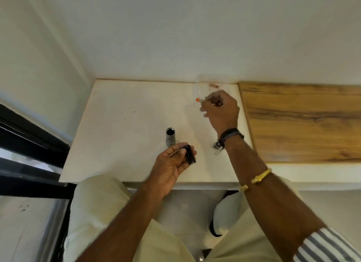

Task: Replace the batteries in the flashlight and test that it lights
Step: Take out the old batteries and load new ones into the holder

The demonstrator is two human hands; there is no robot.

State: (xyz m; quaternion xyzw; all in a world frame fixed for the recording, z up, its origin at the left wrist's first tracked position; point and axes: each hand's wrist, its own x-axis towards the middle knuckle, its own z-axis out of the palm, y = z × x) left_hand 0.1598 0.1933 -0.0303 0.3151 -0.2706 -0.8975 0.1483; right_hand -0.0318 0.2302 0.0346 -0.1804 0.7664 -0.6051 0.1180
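Flashlight body point(170, 136) mid-counter; left hand point(172, 164) grips battery holder point(190, 154), right hand point(220, 109) fisted near back wall.

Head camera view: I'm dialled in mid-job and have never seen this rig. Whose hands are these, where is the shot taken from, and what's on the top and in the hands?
There is no machine here: a person works with two bare hands. The single picture comes from a wide-angle camera on their head, looking forward and down, so the arms enter from the bottom. The left hand holds a black battery holder. The right hand is closed on a small item with an orange tip, likely a battery, though it is too blurred to tell. On the white top the grey flashlight body stands upright with its open end up. Its cap lies beside the right wrist. A small copper-coloured cylinder lies by the wall.
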